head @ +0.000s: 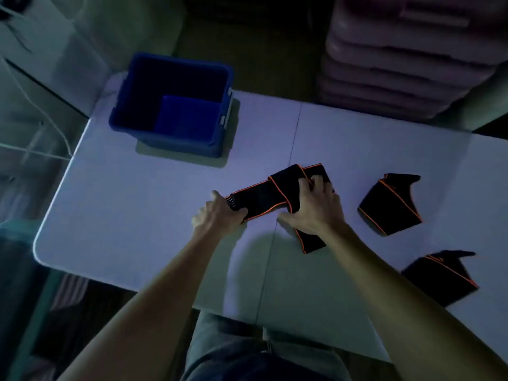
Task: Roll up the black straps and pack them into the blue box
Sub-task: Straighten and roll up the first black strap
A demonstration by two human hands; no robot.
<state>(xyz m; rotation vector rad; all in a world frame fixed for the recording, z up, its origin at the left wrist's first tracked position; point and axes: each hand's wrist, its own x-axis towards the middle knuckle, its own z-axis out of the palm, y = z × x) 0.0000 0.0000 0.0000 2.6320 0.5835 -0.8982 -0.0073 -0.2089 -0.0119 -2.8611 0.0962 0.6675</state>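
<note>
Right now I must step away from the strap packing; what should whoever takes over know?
Left hand grips the left end of the black strap on the table. Right hand holds its folded middle, fingers curled over it.
Two more straps lie to the right, not rolled.
Blue box at far left shows no strap inside.
Left: roll all three, pack them.

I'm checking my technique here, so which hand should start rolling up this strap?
Probably the left hand: it already grips the free end of the strap, so it could begin the roll there. The right hand holds the bunched middle and can steady it.
</note>
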